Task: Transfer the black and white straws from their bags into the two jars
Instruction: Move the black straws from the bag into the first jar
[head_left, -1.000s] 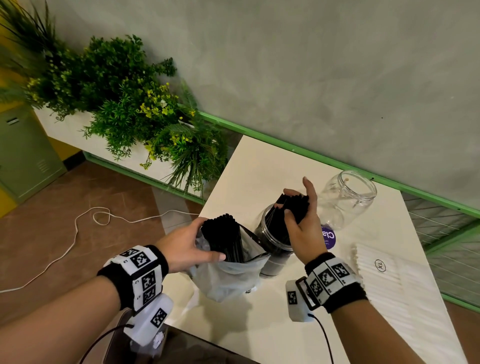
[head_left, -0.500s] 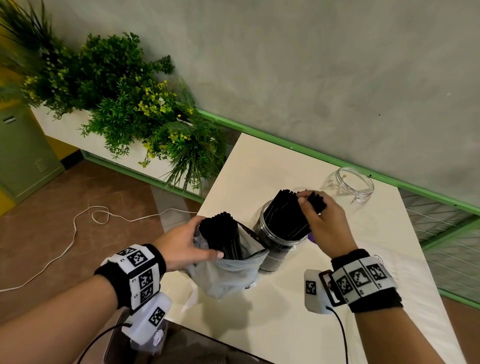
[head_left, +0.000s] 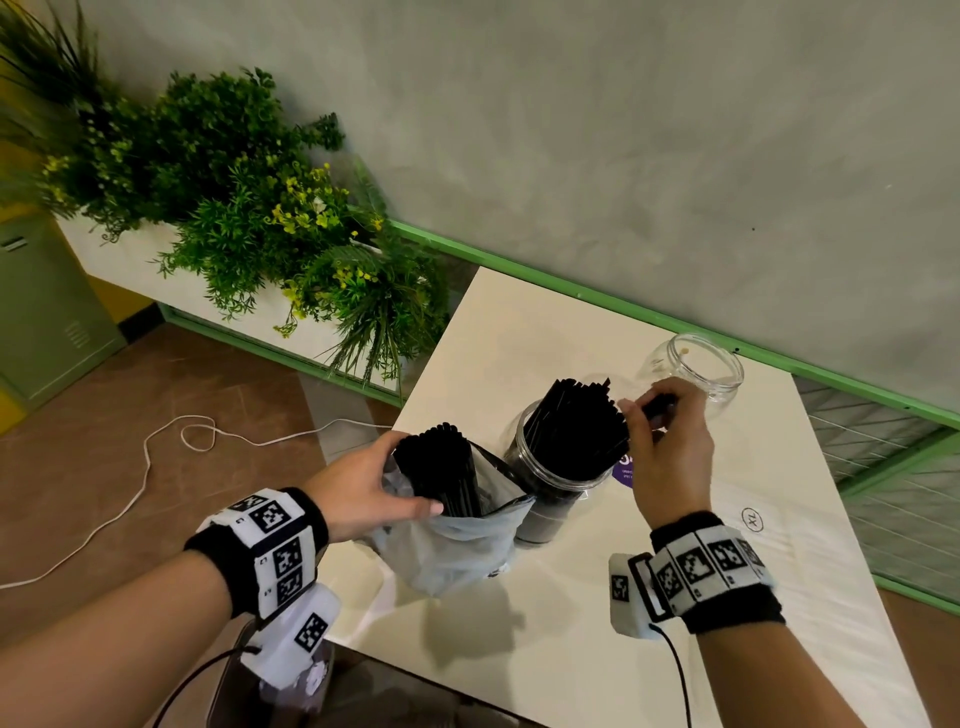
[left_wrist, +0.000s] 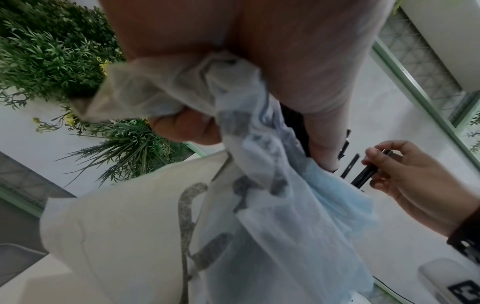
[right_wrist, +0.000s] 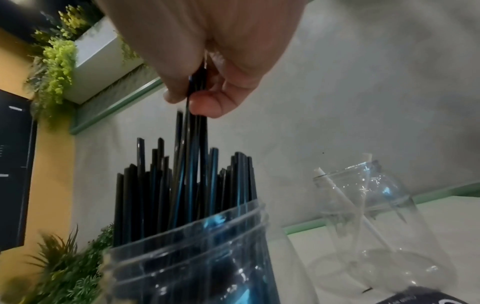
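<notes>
My left hand (head_left: 363, 488) grips the rim of a clear plastic bag (head_left: 457, 540) that stands on the table with black straws (head_left: 441, 467) sticking up out of it. Right beside it, a clear jar (head_left: 550, 478) is packed with black straws (head_left: 576, 426). My right hand (head_left: 660, 441) pinches a few black straws (right_wrist: 194, 127) by their tops over that jar's right side. A second clear jar (head_left: 696, 369) stands behind, holding one white straw (right_wrist: 337, 197). White straws lie in their flat bag (head_left: 800, 566) at the right.
The white table (head_left: 519, 332) stands against a grey wall with a green rail. Green plants in a white planter (head_left: 249, 218) crowd its left side. A white cable (head_left: 156, 467) trails over the brown floor. A purple label (head_left: 623, 467) shows behind the jar.
My right hand moved rightward from over the packed jar to its right edge, now pinching only a few straws. The jar's straws have spread out. The left hand kept its hold on the bag.
</notes>
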